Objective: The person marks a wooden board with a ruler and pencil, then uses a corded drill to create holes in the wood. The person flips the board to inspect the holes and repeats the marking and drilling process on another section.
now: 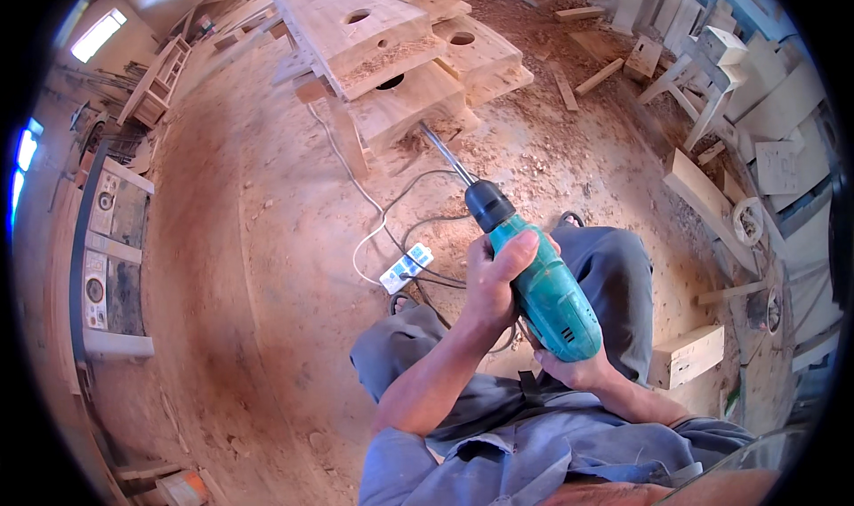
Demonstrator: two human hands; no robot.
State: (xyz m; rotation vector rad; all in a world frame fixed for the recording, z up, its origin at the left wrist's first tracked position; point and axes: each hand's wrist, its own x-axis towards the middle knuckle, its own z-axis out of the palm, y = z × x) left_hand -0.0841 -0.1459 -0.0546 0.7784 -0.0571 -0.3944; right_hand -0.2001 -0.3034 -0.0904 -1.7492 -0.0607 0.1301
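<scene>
A teal power drill [556, 293] with a black chuck [488, 204] points away from me and a little to the left. Around its front body my left hand [500, 275] is closed, thumb on top. My right hand [574, 368] grips the rear underside, most of its fingers hidden behind the casing. The long metal drill bit [449, 155] reaches to the near end of a thick wooden board [405, 110]. Whether its tip is inside the wood I cannot tell. More boards with round holes [378, 30] are stacked above and beyond that one.
A white and blue power strip [406, 268] lies on the dusty floor among loose cords. Wood shavings and offcuts [599, 76] are scattered at the far right. To the right are a wooden block [688, 357], a beam [709, 205] and a wooden trestle [694, 88]. A framed bench [111, 248] stands left.
</scene>
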